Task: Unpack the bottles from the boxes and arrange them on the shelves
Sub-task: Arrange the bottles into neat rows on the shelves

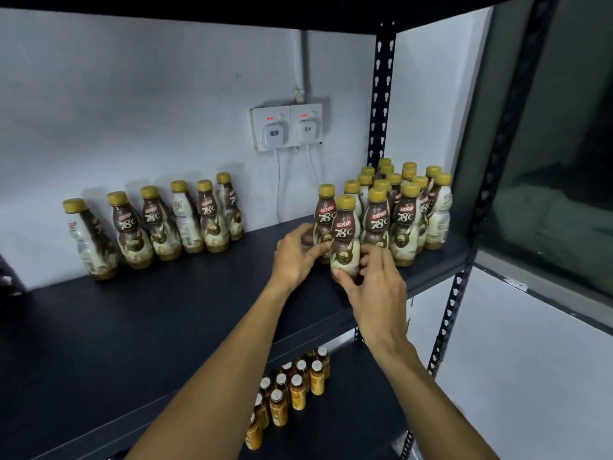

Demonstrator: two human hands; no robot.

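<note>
Head view: fingers of the left hand (297, 255) and right hand (376, 290) curl round one brown-and-cream plastic bottle (345, 234) with a gold cap. It stands straight up on the black shelf (166, 320), in front of the bunch of bottles (404, 207).

In front of me a double socket (287, 127) sat on the white wall (116, 94), both its red lights on, a white plug (272, 133) in each side. A conduit (302, 61) ran straight up from the socket, and two white cables (278, 184) hung below it. Right of the socket stood a black slotted post (381, 94); further right, a dark window (547, 144). Under the socket lay a dark shelf (132, 343); well above the socket ran the upper shelf (232, 11).
</note>
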